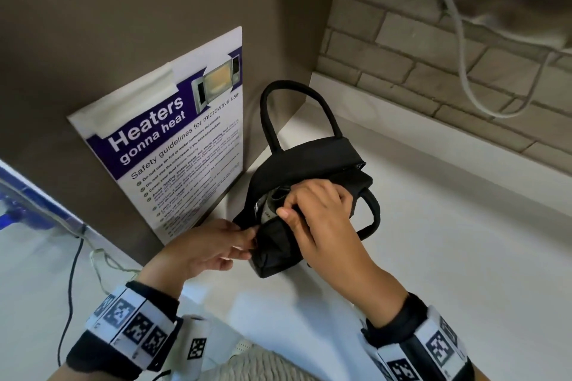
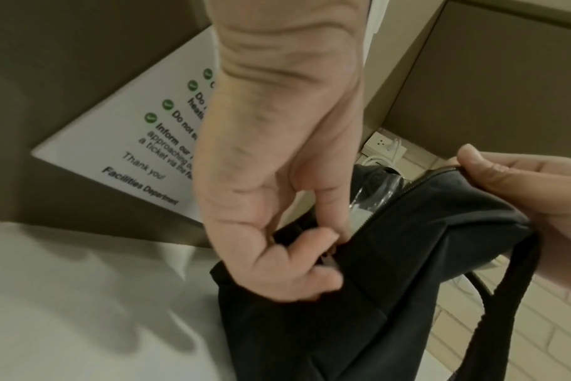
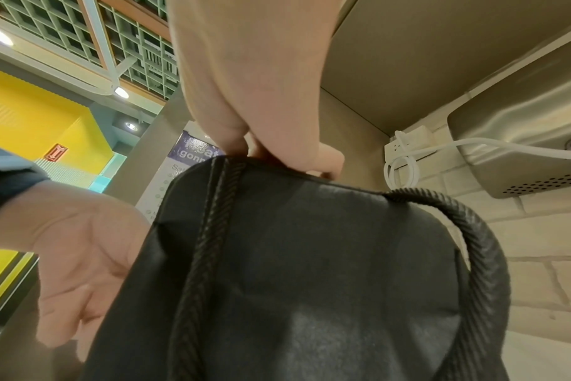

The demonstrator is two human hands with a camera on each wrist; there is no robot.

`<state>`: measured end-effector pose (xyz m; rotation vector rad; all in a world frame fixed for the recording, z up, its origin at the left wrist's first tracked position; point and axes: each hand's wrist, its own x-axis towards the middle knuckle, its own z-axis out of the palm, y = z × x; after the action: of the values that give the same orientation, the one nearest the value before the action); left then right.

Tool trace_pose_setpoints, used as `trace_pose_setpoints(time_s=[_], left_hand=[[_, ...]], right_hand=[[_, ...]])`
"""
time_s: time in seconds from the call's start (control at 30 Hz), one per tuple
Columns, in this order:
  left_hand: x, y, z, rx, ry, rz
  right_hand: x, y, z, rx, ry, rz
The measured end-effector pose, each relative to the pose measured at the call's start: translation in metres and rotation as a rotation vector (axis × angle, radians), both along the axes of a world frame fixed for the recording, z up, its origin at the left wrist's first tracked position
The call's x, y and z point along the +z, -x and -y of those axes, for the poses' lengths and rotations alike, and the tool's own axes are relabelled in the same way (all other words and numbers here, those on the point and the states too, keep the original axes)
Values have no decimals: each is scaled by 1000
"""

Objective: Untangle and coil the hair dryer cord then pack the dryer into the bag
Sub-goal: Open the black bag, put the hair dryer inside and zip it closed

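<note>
A black fabric bag [image 1: 309, 161] with two loop handles stands on the white counter [image 1: 448, 257], its top partly open. Inside the opening a grey part of the hair dryer [image 1: 270, 206] shows; its cord is hidden. My left hand [image 1: 247, 241] pinches the bag's near end by the zipper, as the left wrist view [image 2: 326, 257] confirms. My right hand [image 1: 288, 204] grips the bag's upper edge beside the opening, thumb and fingers curled over the rim [image 3: 271, 154]. In the right wrist view the bag [image 3: 310, 283] fills the frame.
A microwave safety poster [image 1: 173, 145] leans on the brown wall left of the bag. A brick wall [image 1: 418, 77] runs behind, with white cables [image 1: 464, 71] hanging from a socket [image 3: 408, 144]. A black cable [image 1: 72, 272] lies at the left.
</note>
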<state>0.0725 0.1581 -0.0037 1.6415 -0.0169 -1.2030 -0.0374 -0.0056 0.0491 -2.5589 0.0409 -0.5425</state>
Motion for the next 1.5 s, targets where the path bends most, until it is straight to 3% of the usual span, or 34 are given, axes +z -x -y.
trace_pose_setpoints(time_s=[0.17, 0.33, 0.53, 0.7, 0.9, 1.03, 1.2, 1.37, 1.5], left_hand=[[-2, 0, 3, 20, 76, -50], [7, -5, -6, -63, 90, -24], [55, 3, 4, -112, 107, 401], [76, 8, 17, -237, 7, 936], [63, 11, 12, -186, 237, 1030], [46, 19, 19, -150, 74, 1271], [47, 25, 30, -129, 18, 1344], [52, 24, 34, -135, -64, 1383], [50, 25, 30, -189, -97, 1380]], right_hand=[[-2, -2, -2, -9, 0, 16], [0, 1, 0, -20, 66, 18], [-4, -3, -11, -25, 213, 104], [-4, -8, -11, -77, 109, 240], [0, -10, 0, -137, -201, 274], [2, -9, -6, -83, -173, 284], [-2, -5, -2, 12, -53, 287], [8, -10, 18, -103, -79, 324], [16, -21, 69, -244, -163, 336]])
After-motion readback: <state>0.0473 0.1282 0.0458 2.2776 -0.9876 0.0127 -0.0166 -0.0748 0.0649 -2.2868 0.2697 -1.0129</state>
